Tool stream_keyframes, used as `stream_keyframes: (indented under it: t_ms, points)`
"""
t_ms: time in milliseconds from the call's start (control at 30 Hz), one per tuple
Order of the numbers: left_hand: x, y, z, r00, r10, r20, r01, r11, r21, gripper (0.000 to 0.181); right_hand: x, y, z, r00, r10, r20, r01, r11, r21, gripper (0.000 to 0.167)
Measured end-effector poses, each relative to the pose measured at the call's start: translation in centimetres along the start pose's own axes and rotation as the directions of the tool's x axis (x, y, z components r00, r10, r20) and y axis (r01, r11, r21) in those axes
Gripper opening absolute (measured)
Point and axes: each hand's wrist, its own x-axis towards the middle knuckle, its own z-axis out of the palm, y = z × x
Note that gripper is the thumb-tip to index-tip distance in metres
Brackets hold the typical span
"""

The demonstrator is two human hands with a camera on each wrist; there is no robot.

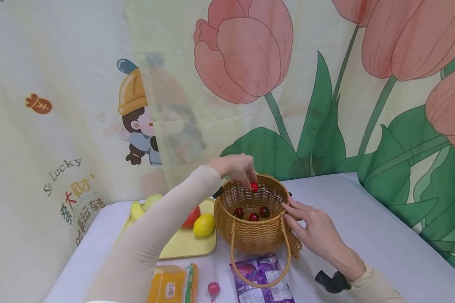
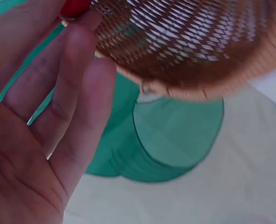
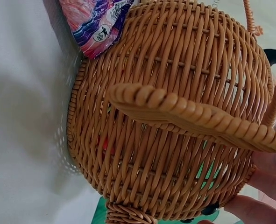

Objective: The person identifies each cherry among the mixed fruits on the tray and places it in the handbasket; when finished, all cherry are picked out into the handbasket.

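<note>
A brown wicker basket [image 1: 250, 237] stands on the table, its handle hanging down at the front. Three dark red cherries [image 1: 253, 217] lie inside it. My left hand [image 1: 238, 169] reaches over the far left of the rim and pinches a bright red cherry [image 1: 254, 187] between thumb and fingertips, above the basket's inside. In the left wrist view the same cherry [image 2: 75, 7] shows only at the top edge, with the other fingers loosely bent. My right hand [image 1: 315, 225] holds the basket's right rim with its fingertips. These fingers [image 3: 254, 211] appear at the rim in the right wrist view.
Left of the basket is a yellow tray [image 1: 187, 249] with a lemon [image 1: 204, 225], a red fruit [image 1: 191, 218] and more fruit partly behind my left forearm. In front lie a purple packet [image 1: 250, 271], a lollipop [image 1: 213, 288] and an orange packet [image 1: 170, 286]. A printed curtain [image 1: 174, 84] hangs behind.
</note>
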Motion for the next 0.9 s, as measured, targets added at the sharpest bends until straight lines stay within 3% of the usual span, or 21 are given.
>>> stream_keyframes:
  t_ms: [200, 333, 567, 900]
  points:
    - [1.8, 0.2, 2.2, 1.0, 0.017, -0.02, -0.017, 1.0, 0.002, 0.03, -0.1, 0.0, 0.0, 1.0, 0.003, -0.001, -0.003, 1.0, 0.0, 0.035]
    - [3.2, 0.4, 4.0, 0.998, 0.061, -0.026, -0.06, 0.997, 0.047, 0.029, -0.1, 0.0, 0.1, 1.0, 0.001, -0.012, -0.001, 1.0, -0.004, 0.034]
    - [4.5, 0.0, 7.0, 0.992, 0.128, 0.015, -0.128, 0.99, 0.065, 0.029, -0.1, -0.1, 0.4, 1.0, -0.008, -0.011, 0.008, 1.0, 0.0, 0.034]
    - [4.8, -0.4, 7.3, 0.995, 0.101, -0.003, -0.101, 0.994, 0.046, 0.03, 0.0, 0.0, 0.2, 1.0, -0.01, -0.011, 0.009, 1.0, -0.007, 0.035]
